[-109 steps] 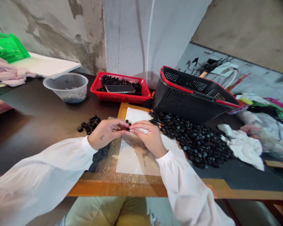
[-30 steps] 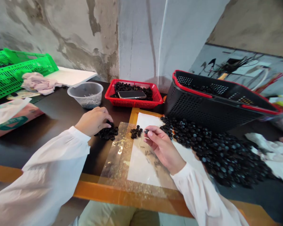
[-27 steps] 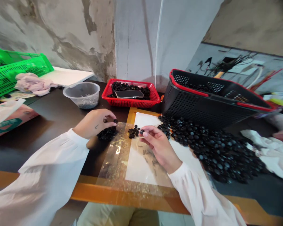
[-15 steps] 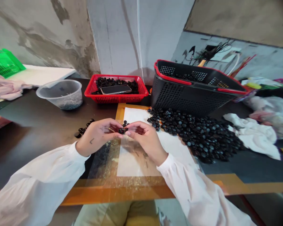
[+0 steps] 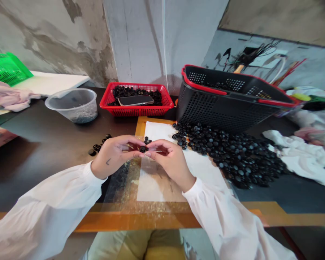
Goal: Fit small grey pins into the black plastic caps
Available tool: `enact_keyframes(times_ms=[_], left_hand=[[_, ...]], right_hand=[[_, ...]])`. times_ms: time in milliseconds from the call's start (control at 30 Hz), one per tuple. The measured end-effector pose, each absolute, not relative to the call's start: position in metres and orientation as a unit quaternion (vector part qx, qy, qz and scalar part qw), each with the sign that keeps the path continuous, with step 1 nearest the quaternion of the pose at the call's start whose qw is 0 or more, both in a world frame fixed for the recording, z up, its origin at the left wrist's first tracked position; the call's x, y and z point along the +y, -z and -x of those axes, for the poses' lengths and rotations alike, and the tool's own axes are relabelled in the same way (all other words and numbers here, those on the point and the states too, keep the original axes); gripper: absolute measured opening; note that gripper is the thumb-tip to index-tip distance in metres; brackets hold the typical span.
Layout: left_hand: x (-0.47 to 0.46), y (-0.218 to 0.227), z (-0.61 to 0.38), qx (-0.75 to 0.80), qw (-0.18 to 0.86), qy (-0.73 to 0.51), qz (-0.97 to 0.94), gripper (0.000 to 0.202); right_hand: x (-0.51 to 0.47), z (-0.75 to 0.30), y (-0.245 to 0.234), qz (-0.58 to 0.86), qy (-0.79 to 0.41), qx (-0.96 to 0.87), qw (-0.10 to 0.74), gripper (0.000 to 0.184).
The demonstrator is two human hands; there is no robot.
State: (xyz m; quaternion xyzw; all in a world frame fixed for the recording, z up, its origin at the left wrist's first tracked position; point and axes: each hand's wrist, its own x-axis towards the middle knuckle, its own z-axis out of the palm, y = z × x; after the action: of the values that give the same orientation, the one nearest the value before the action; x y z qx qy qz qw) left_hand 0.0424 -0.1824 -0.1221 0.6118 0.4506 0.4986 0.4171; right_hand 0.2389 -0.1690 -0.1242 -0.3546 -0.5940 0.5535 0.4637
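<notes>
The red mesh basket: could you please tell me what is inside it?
Inside the basket, a smartphone lies on small black parts; its floor and whatever lies under the phone are covered.

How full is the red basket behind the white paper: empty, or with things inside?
The red mesh basket is not empty: small black pieces fill its bottom, and a smartphone lies on them.

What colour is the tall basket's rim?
The rim is red, clearest in the head view.
</notes>
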Motion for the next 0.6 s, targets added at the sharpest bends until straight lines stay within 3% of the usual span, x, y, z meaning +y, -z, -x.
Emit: enact_keyframes(times_ms=[300,600], left_hand=[[-0.182,0.13,-0.048,0.468,0.383,-0.522,-0.601,0.028],[-0.181,0.135,-0.051,0.457,0.439,-0.528,-0.566,0.034]], right_hand=[[-0.171,-0.237,0.123,0.35,-0.551,-0.573,0.495,0.024],[-0.174,-0.237,0.12,0.335,-0.534,-0.581,0.515,0.014]])
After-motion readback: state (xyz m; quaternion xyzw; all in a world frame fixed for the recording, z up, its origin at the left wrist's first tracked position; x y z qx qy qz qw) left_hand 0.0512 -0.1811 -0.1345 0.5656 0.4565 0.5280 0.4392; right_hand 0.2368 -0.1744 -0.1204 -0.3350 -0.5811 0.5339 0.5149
